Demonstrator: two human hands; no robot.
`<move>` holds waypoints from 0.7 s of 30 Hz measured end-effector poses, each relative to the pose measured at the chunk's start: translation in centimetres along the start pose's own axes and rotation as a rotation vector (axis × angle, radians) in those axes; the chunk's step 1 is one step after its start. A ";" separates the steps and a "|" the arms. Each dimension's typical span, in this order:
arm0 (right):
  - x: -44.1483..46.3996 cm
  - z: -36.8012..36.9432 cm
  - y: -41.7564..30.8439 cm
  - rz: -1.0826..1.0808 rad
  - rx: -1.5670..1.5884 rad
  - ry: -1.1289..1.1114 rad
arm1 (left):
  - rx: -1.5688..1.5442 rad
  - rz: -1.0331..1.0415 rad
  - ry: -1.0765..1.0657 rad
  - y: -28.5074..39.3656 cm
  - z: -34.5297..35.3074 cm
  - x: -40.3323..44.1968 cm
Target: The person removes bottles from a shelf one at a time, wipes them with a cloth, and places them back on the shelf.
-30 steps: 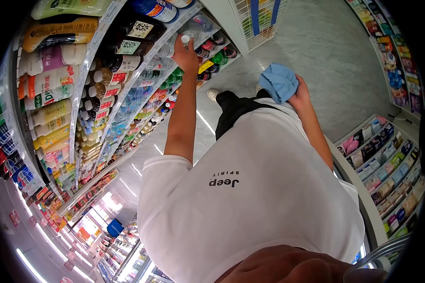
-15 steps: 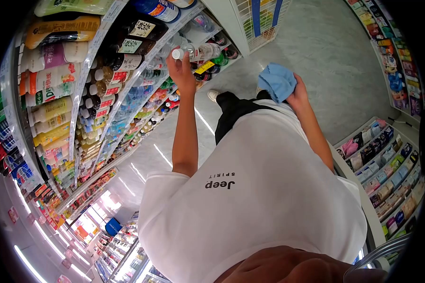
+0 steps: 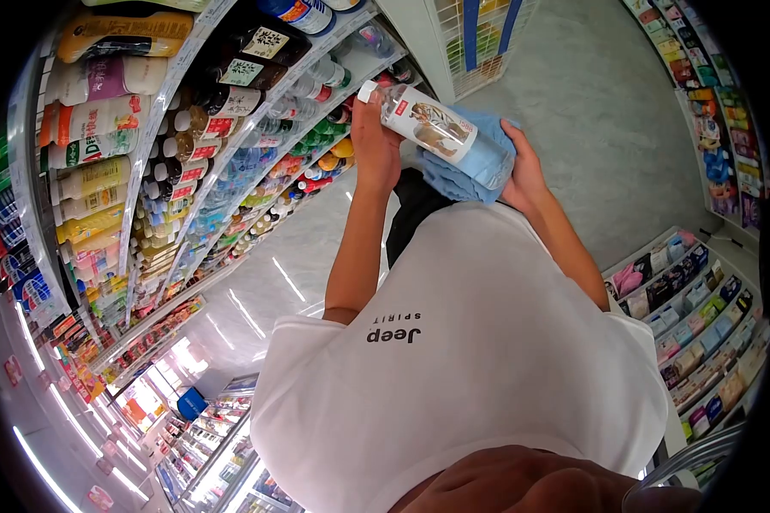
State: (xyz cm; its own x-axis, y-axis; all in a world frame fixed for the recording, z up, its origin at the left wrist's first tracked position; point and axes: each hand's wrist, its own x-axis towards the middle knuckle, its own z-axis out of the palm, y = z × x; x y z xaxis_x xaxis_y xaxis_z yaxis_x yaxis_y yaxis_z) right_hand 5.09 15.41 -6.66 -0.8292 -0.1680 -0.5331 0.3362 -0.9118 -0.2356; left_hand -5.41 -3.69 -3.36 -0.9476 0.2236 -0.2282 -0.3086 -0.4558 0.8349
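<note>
While near shelves, bottle above floor.

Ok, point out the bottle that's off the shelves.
The clear, white-capped bottle held in the left hand, over the blue cloth; the other bottles sit on the shelves.

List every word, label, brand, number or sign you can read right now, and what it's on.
"Jeep": white shirt, upside down in this view.
"SPIRIT": same shirt, smaller, also upside down.
Clear bottle in the left hand: label lettering too small to read.
Dark bottles: Chinese characters, too blurred to read surely.
Shelf strips and everything else: too small or blurred.
</note>
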 end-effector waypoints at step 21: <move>-2.9 3.0 0.6 -0.597 -0.936 -0.340 | -0.227 -0.117 0.058 -1.4 6.2 -3.2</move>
State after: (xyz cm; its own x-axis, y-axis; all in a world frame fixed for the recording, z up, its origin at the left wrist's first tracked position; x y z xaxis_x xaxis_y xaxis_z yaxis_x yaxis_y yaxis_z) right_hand 6.38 14.19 -2.76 -0.9966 -0.0265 0.0776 -0.0675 -0.2707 -0.9603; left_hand -1.38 1.57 -0.71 -0.9057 0.2388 -0.3504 -0.4204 -0.6130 0.6689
